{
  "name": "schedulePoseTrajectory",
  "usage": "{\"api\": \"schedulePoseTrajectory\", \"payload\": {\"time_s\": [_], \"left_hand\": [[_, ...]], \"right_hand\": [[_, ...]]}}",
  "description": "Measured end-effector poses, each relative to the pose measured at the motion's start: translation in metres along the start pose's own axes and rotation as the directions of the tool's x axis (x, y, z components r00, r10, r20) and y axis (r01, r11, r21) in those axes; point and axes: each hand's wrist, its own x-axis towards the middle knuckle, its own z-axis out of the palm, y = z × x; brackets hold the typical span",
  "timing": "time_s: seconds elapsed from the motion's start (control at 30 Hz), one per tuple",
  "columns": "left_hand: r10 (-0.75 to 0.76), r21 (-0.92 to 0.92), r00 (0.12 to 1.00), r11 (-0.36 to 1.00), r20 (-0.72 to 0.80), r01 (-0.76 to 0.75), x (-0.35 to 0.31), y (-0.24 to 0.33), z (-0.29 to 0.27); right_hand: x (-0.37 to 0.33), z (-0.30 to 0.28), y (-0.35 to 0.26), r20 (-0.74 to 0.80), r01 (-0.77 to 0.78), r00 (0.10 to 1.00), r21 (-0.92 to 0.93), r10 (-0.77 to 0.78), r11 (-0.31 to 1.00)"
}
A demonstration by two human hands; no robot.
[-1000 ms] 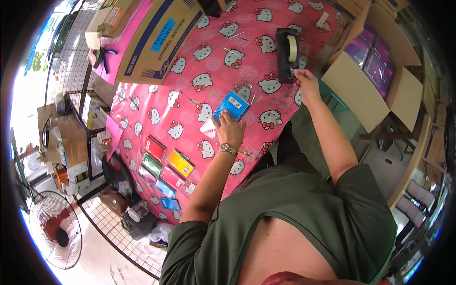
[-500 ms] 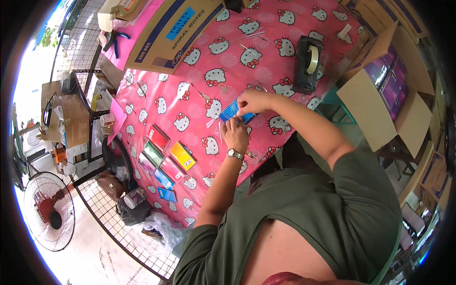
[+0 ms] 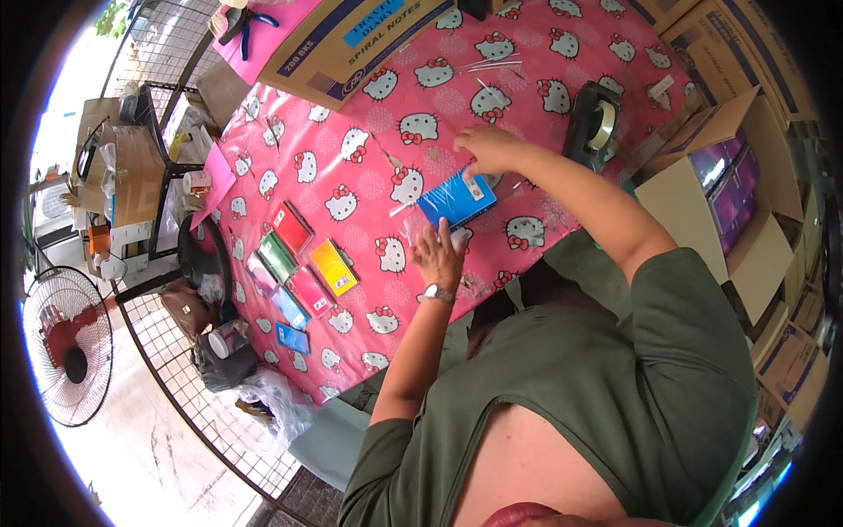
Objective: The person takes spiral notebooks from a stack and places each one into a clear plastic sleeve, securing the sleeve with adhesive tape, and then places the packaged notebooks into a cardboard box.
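A blue spiral notebook lies flat on the pink tablecloth in front of me, with shiny clear plastic at its left end. At its near edge rests my left hand, fingers spread and fingertips by the notebook. My right hand is at the far edge, its fingers apart and its thumb close to the cover. Whether the thumb presses on it is hard to make out. To the left, several small notebooks lie in a group, among them a yellow notebook and a red notebook.
A black tape dispenser stands beyond my right forearm. At the back left is a large carton, with blue-handled pliers beside it. An open carton holding purple packs is on the right. A fan stands far left.
The blue notebook's cover now shows flat, where both hands covered most of it. My right hand has drawn away from my left toward the far edge. The left fingers have spread.
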Motion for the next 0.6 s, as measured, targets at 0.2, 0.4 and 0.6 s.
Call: {"api": "schedulePoseTrajectory", "payload": {"time_s": [0.2,0.4,0.6], "left_hand": [[0.327,-0.421,0.945,0.857,-0.002,-0.298,0.034,0.004,-0.021],[0.316,-0.864,0.834,-0.076,0.453,0.498,0.062,-0.061,-0.044],[0.589,-0.71,0.666,-0.209,0.458,0.673,0.099,-0.061,-0.057]], "right_hand": [[-0.016,0.01,-0.01,0.296,-0.072,0.955,0.231,0.0,0.97],[-0.086,-0.006,-0.035,0.42,-0.42,0.902,0.907,-0.1,0.02],[-0.083,0.006,-0.039,0.227,-0.208,0.974,0.866,0.014,0.454]]}}
